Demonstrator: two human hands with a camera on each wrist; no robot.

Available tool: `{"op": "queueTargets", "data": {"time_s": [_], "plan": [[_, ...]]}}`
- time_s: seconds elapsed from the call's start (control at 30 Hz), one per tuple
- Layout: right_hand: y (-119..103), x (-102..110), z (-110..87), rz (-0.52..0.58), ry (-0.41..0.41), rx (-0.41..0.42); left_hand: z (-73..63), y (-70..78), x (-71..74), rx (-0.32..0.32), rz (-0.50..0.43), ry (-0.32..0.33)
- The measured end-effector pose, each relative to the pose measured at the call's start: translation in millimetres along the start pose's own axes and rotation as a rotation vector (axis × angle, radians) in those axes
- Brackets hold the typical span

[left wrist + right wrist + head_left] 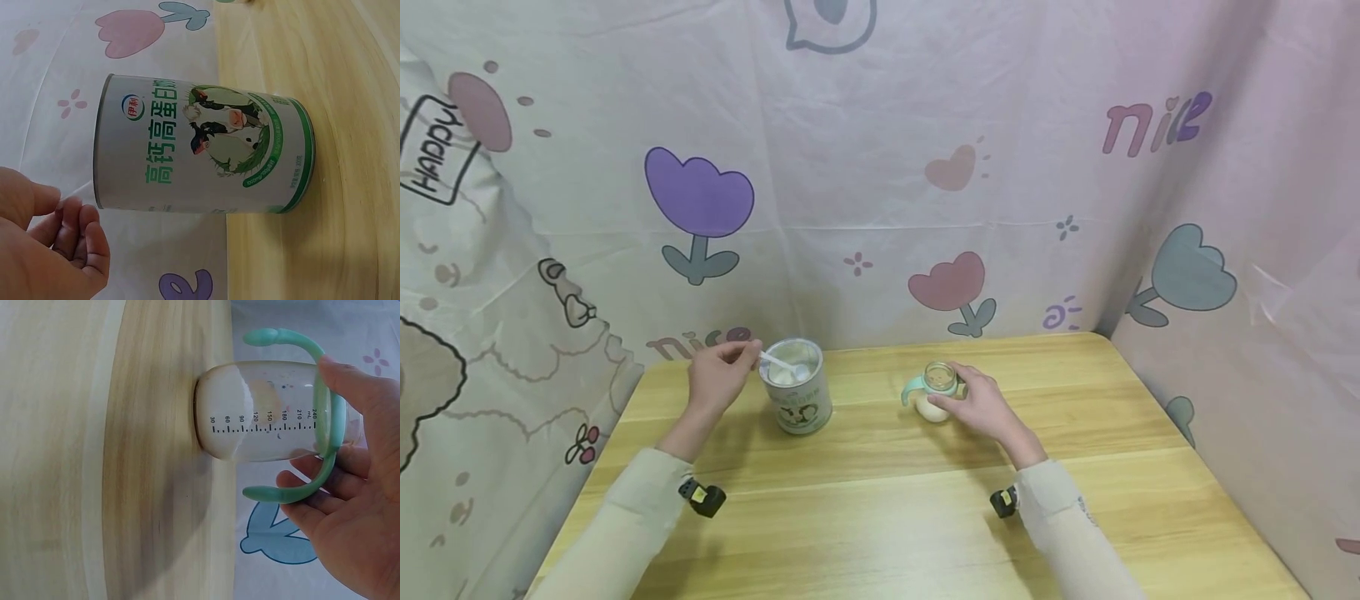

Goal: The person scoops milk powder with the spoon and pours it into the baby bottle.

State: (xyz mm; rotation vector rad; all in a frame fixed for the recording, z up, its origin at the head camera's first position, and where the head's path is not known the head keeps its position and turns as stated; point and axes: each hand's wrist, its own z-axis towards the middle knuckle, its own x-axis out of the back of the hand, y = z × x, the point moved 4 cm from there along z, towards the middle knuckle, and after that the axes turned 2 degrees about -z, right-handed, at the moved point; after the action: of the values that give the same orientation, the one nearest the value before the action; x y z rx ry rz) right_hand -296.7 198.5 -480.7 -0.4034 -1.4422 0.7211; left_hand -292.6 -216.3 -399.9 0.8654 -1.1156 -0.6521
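Note:
My left hand (pixel 718 379) pinches the thin handle of a white scoop (pixel 781 362) between thumb and fingers. The scoop's bowl is at the mouth of an open milk powder can (pixel 803 411), which stands upright on the table. A cow and green lettering mark the can's front in the left wrist view. Around the neck of a clear baby bottle (pixel 281 434) with mint-green handles (pixel 265 494), my right hand (pixel 985 408) keeps its grip. The bottle stands upright without a lid, and pale powder fills its lower part to roughly the 90 mark.
The wooden table (pixel 880 525) reaches back to a printed cloth (pixel 850 167) that hangs behind and along both sides. A gap of bare wood lies between can and bottle. Small black cameras (pixel 706 500) sit at both wrists.

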Motion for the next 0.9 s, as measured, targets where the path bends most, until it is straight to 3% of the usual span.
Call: {"op": "queueTargets", "data": {"time_s": [0.33,0.9], "plan": [[-1.8,0.0,0.3,-0.004,0.006,0.003,1.5,-2.8,-3.9,0.004,0.065,-0.065],[-4.8,-2.1,3.3,-0.004,-0.007,0.022,-2.8,-4.7,-1.8,-0.054,0.105,-0.085]]}}
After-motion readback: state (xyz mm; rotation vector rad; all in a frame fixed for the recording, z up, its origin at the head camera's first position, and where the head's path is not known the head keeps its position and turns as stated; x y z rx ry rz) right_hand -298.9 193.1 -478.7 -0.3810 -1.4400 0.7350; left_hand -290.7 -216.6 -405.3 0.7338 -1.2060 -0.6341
